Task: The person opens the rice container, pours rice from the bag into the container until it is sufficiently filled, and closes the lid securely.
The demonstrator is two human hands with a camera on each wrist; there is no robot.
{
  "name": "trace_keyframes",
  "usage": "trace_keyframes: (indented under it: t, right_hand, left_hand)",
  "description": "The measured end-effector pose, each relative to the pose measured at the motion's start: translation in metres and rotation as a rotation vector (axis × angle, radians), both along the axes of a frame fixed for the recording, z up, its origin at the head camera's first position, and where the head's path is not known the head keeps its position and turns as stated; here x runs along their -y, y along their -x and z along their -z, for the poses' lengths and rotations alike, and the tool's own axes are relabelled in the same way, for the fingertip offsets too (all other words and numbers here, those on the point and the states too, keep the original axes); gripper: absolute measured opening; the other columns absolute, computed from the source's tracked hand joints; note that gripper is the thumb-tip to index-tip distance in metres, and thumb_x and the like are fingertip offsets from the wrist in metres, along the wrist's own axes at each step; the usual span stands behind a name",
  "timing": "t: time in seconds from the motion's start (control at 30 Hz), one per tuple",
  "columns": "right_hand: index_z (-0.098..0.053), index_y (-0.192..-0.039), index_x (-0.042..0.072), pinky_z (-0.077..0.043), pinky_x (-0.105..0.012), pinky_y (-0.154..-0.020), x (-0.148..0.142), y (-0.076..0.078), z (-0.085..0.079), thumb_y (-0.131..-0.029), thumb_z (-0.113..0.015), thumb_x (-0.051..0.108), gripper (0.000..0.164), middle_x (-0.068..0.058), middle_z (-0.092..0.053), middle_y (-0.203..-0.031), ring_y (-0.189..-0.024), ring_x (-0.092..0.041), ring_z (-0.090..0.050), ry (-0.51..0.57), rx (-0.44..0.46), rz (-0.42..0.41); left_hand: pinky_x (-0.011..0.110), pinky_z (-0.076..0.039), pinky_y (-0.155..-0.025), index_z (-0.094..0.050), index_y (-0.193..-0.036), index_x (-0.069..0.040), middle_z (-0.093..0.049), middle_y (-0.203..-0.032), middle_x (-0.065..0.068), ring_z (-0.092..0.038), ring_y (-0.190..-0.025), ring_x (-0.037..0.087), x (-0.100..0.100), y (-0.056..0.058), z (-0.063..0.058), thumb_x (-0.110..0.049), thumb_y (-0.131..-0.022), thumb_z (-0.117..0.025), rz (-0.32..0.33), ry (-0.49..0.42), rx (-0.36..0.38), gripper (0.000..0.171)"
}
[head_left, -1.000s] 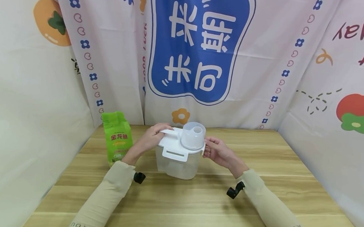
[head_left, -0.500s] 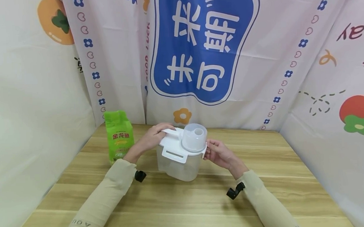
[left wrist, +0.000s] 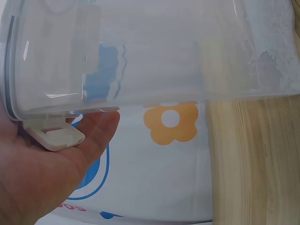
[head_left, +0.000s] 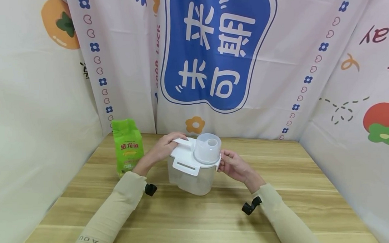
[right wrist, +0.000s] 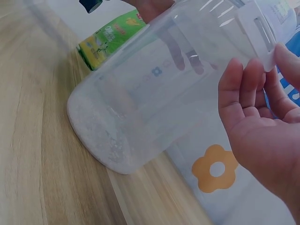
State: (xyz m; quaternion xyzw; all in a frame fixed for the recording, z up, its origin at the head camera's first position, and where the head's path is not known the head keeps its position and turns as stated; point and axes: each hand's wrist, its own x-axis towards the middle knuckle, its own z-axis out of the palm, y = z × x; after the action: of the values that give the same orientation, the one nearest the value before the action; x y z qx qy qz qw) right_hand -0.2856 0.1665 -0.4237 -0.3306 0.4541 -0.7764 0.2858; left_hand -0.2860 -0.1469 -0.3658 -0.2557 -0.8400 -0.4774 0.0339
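Note:
A translucent storage container (head_left: 193, 184) stands upright on the wooden table. Its white lid (head_left: 183, 151) carries a clear measuring cup (head_left: 207, 151), and a front latch (head_left: 185, 167) sticks outward. My left hand (head_left: 163, 148) holds the lid's left end; in the left wrist view, a raised latch (left wrist: 58, 137) lies against its fingers. On the opposite end, my right hand (head_left: 235, 166) pinches a side latch (right wrist: 258, 35) between thumb and curled fingers. Some whitish contents (right wrist: 105, 126) show low in the container in the right wrist view.
Behind my left forearm stands a green packaged bag (head_left: 128, 149) with yellow print. A printed cloth backdrop (head_left: 262, 122) rises at the table's (head_left: 201, 225) far edge, with cloth walls on both sides. A small black camera mount (head_left: 252, 205) hangs at each wrist.
The head view has shifted slightly. The container has come a little nearer to me, with both hands staying at its lid ends.

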Motion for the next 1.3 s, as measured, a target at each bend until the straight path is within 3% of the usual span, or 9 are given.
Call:
trace_keyframes:
  t: [0.5,0.8,1.07,1.3]
  right_hand:
    - [-0.063,-0.096,0.013,-0.054,-0.024,-0.077,0.002,-0.002,-0.001,-0.107,-0.034,0.013,0.031,0.003,-0.063,-0.085,-0.082,-0.011,-0.065,0.025,-0.011,-0.01]
    - [-0.062,-0.096,0.011,-0.055,-0.026,-0.077,0.001,-0.006,-0.01,-0.107,-0.036,0.012,0.029,0.002,-0.068,-0.09,-0.081,-0.014,-0.068,-0.023,0.036,0.043]
    - [-0.06,-0.098,0.012,-0.058,-0.025,-0.068,-0.003,-0.01,-0.017,-0.105,-0.037,0.007,0.024,0.001,-0.067,-0.087,-0.074,-0.01,-0.065,-0.088,0.071,0.095]
    - [-0.056,-0.102,0.012,-0.054,-0.018,-0.054,-0.005,-0.011,-0.026,-0.104,-0.038,0.003,0.02,0.001,-0.069,-0.08,-0.058,-0.008,-0.065,-0.158,0.023,0.157]
  left_hand:
    - [0.054,-0.042,-0.106,-0.067,-0.116,-0.011,-0.051,-0.144,0.013,-0.046,-0.133,0.033,0.0,-0.001,0.0,-0.004,-0.098,-0.038,-0.014,-0.002,0.008,0.035]
    - [0.051,-0.046,-0.1,-0.067,-0.117,-0.011,-0.051,-0.144,0.014,-0.048,-0.129,0.034,0.001,-0.005,-0.001,-0.004,-0.097,-0.038,-0.028,-0.013,0.014,0.036]
    - [0.053,-0.044,-0.102,-0.066,-0.119,-0.009,-0.051,-0.144,0.016,-0.048,-0.13,0.036,-0.001,-0.005,0.001,-0.003,-0.097,-0.039,-0.02,-0.022,0.011,0.035]
    - [0.053,-0.044,-0.102,-0.066,-0.119,-0.009,-0.052,-0.143,0.016,-0.048,-0.129,0.034,-0.004,-0.005,0.001,-0.004,-0.097,-0.04,-0.039,-0.032,0.023,0.035]
